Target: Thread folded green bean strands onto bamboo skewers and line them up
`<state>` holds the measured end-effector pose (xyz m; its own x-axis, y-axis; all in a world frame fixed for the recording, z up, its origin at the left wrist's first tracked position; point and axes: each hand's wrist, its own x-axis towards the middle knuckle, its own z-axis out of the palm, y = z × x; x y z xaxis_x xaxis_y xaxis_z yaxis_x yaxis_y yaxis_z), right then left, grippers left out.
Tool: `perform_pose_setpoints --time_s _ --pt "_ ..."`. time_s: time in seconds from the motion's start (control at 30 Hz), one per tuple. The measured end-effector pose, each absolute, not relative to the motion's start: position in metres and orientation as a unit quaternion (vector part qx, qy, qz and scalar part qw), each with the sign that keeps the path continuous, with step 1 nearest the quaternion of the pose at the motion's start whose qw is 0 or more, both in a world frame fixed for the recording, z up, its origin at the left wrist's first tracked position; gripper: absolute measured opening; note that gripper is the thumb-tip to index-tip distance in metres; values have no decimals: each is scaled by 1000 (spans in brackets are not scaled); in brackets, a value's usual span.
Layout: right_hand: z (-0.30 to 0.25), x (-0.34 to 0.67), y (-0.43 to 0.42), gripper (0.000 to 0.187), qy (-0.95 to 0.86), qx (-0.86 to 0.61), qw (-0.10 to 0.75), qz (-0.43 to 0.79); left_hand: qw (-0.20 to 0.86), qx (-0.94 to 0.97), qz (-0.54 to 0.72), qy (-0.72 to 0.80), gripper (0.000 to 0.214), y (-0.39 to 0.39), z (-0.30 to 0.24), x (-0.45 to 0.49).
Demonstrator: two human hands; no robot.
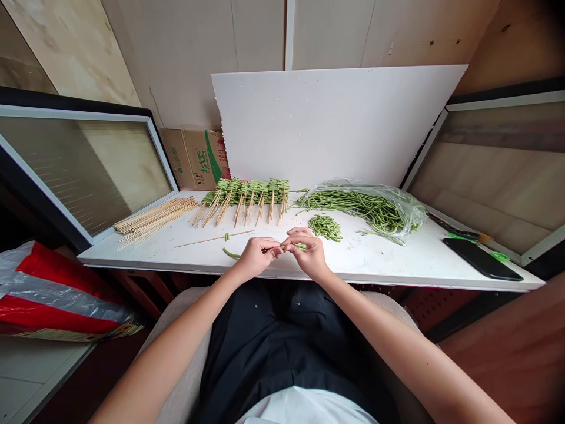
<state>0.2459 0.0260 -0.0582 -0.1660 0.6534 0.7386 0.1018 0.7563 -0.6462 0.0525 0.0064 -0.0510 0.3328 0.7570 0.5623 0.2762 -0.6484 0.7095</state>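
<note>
My left hand [257,254] and my right hand [308,252] meet at the near edge of the white table [388,259]. Both are pinched closed around a thin bamboo skewer [276,248] carrying green bean pieces [300,245]. A curved bean piece [230,254] lies just left of my left hand. One loose skewer [212,239] with a single bean bit on it rests on the table beyond my left hand. A small heap of cut bean pieces [325,227] sits just beyond my right hand.
A row of finished bean skewers [245,197] lies at the back, with a pile of bare skewers [154,219] to its left. Long beans in a clear bag [375,206] lie at right. A black phone [481,259] and scissors [459,232] sit far right. A cardboard box [194,156] stands behind.
</note>
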Motion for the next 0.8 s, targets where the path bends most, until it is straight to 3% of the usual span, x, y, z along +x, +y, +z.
perform_pose_setpoints --time_s 0.17,0.37,0.47,0.6,0.8 --pt "-63 243 25 18 -716 -287 600 209 264 767 475 342 36 4 -45 52" --pt "-54 263 27 19 -827 -234 506 -72 328 755 418 385 34 1 -41 48" --pt "-51 270 31 23 -846 -207 473 -130 346 742 409 404 29 0 -40 47" --pt "-51 263 27 27 -847 -195 486 -89 308 776 379 398 29 -2 -38 47" --pt "-50 248 17 19 -760 -227 595 130 302 768 421 375 40 -6 -35 49"
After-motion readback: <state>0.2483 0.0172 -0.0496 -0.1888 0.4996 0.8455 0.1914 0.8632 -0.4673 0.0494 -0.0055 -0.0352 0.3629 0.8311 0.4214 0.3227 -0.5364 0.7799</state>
